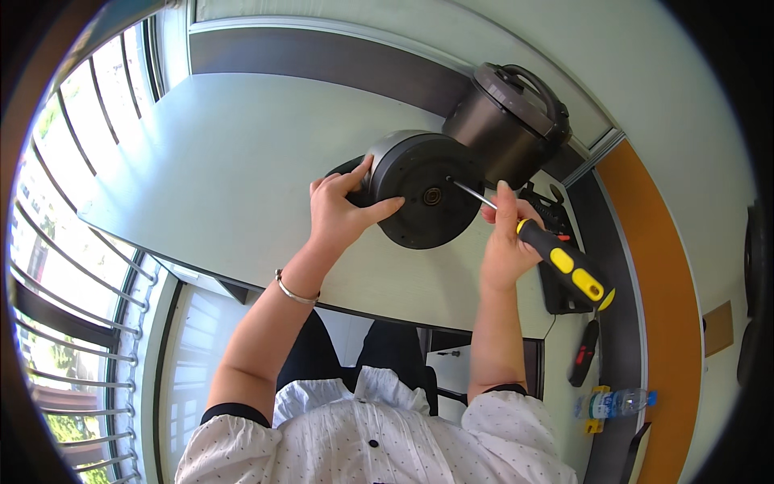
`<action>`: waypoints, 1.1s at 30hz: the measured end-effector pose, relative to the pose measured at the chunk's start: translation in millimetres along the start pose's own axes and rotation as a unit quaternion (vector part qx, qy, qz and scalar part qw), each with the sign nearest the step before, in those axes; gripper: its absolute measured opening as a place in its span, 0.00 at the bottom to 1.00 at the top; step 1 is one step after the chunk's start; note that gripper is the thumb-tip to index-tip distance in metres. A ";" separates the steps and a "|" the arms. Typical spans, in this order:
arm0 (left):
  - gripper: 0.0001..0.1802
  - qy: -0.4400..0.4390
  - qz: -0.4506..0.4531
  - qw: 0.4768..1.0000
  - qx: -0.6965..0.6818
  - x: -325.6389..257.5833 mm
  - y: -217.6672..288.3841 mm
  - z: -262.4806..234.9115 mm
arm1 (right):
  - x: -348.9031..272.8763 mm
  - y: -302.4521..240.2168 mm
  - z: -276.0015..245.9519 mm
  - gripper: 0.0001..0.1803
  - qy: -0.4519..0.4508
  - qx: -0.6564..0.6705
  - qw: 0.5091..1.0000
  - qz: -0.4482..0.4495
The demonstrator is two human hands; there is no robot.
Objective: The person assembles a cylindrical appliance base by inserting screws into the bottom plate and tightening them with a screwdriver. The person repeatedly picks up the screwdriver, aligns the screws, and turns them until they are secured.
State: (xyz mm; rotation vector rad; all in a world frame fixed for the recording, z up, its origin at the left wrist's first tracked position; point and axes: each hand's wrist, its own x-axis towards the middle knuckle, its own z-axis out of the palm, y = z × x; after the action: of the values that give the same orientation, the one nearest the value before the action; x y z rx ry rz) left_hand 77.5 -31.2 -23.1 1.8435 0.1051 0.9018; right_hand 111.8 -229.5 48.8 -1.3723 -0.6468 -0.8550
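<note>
An electric kettle (423, 222) lies tipped over on the table, its round black underside facing me, with a ring-shaped socket in the middle. My left hand (343, 202) grips its rim from the left, thumb on the black base and fingers over the silvery side. In my right hand (509, 242) is a screwdriver (571, 266) with a black and yellow handle. Its metal shaft slants up to the left, and the tip meets a small hole in the kettle's base, above and right of the socket. Whether a screw sits there is too small to tell.
A brown electric pressure cooker (508, 121) stands behind the kettle, close to the wall. Right of my right hand lies an open black tool case (556, 282). A black and red tool (584, 355) and a plastic water bottle (621, 403) are nearer me. Barred windows line the left.
</note>
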 end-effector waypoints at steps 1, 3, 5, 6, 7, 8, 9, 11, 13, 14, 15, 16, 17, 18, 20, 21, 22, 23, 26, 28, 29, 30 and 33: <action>0.42 -0.006 -0.026 1.000 -0.011 -0.8 0.0 0.1 | -1.5 -3.5 4.6 0.13 0.044 0.033 0.997 0.056; 0.42 -0.010 -0.059 0.998 -0.027 -1.3 0.1 0.2 | 1.7 -8.7 6.7 0.15 0.101 0.046 0.984 0.136; 0.42 -0.007 -0.075 0.996 -0.040 -1.1 -0.4 0.9 | 5.6 -8.2 3.6 0.17 0.103 0.055 0.978 0.174; 0.42 -0.004 -0.070 0.997 -0.041 -0.9 -0.3 1.2 | 7.3 -8.2 1.3 0.17 0.103 0.060 0.974 0.193; 0.42 -0.001 -0.065 0.997 -0.041 -0.6 -0.2 1.4 | 9.5 -10.5 -0.9 0.19 0.091 0.045 0.972 0.210; 0.42 0.002 -0.062 0.997 -0.042 -0.5 0.1 2.2 | 10.8 -11.7 -2.2 0.19 0.092 0.048 0.970 0.221; 0.42 0.005 -0.050 0.997 -0.055 0.0 0.1 2.8 | 12.2 -12.3 -3.3 0.19 0.093 0.051 0.967 0.232; 0.41 0.011 -0.029 0.996 -0.078 0.8 0.0 4.0 | 11.4 -11.4 -5.5 0.19 0.085 0.054 0.967 0.234; 0.41 0.018 -0.020 0.994 -0.109 2.1 -0.1 7.2 | 6.5 -8.1 -6.9 0.19 0.066 0.055 0.973 0.216; 0.41 0.022 -0.015 0.992 -0.124 2.5 -0.9 6.9 | 2.5 -10.6 -8.1 0.18 0.023 0.037 0.981 0.191; 0.40 0.020 -0.016 0.992 -0.125 2.6 -2.0 6.3 | 0.6 -8.3 -11.0 0.16 -0.033 -0.013 0.993 0.117; 0.40 0.018 -0.016 0.992 -0.127 2.6 -3.1 5.4 | -0.6 -5.8 -14.3 0.14 -0.090 -0.063 0.993 0.041; 0.40 0.014 -0.016 0.992 -0.128 2.9 -3.2 5.3 | 0.5 -5.8 -15.4 0.11 -0.125 -0.120 0.984 -0.040; 0.40 0.014 -0.017 0.991 -0.133 2.9 -2.4 5.2 | 1.8 -9.5 -15.2 0.09 -0.140 -0.139 0.974 -0.113; 0.39 0.013 -0.019 0.989 -0.144 1.9 0.1 5.5 | 0.1 -14.3 -18.7 0.07 -0.143 -0.143 0.971 -0.130; 0.39 0.009 -0.027 0.989 -0.145 1.6 1.3 5.0 | 0.5 -14.6 -22.5 0.06 -0.130 -0.145 0.971 -0.140; 0.38 0.006 -0.035 0.989 -0.146 1.3 2.3 3.3 | 2.5 -14.5 -28.9 0.05 -0.116 -0.146 0.971 -0.150; 0.38 0.003 -0.042 0.989 -0.144 1.2 2.3 0.2 | 3.8 -13.0 -35.3 0.04 -0.102 -0.146 0.971 -0.159; 0.37 0.009 -0.075 0.984 -0.163 0.2 3.8 -5.5 | 16.8 5.6 -65.1 0.08 -0.122 -0.196 0.958 -0.172; 0.37 -0.019 -0.093 0.977 -0.193 0.0 8.7 -4.6 | 30.6 31.1 -96.9 0.12 -0.160 -0.216 0.941 -0.207; 0.36 -0.019 -0.096 0.977 -0.188 -0.5 11.1 -4.8 | 34.1 42.9 -110.5 0.14 -0.178 -0.223 0.938 -0.195; 0.35 -0.019 -0.098 0.978 -0.185 -1.0 14.3 -4.1 | 36.5 54.8 -124.3 0.14 -0.225 -0.240 0.926 -0.185; 0.31 -0.018 -0.088 0.982 -0.167 0.8 13.7 1.8 | 52.7 88.7 -181.5 0.15 -0.351 -0.294 0.871 -0.179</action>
State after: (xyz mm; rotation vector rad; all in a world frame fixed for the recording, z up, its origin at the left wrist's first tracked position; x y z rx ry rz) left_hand 74.9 -38.5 -11.6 1.5120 0.0866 0.7146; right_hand 198.7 -417.4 21.6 -2.2023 -1.3041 -0.8695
